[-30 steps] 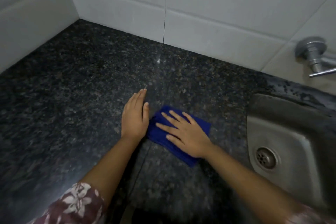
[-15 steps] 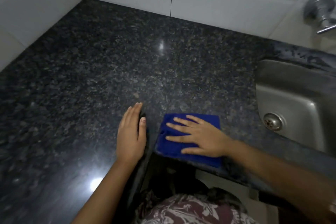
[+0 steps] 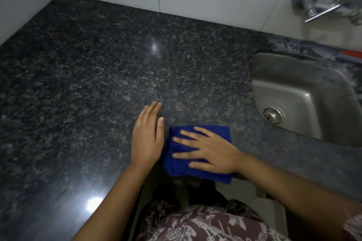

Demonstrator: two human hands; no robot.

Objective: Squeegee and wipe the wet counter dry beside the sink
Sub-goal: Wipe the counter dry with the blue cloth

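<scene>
Blue cloth (image 3: pixel 177 164) lies flat under right hand (image 3: pixel 212 151).

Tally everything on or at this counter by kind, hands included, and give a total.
Hands: 2, left hand and right hand
Cloth: 1
Sink: 1
Tap: 1
Total: 5

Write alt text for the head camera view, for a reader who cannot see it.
A person's right hand presses flat on a folded blue cloth at the front edge of a dark speckled granite counter, while the left hand lies flat beside it. A steel sink sits to the right, under a wall tap.
</scene>
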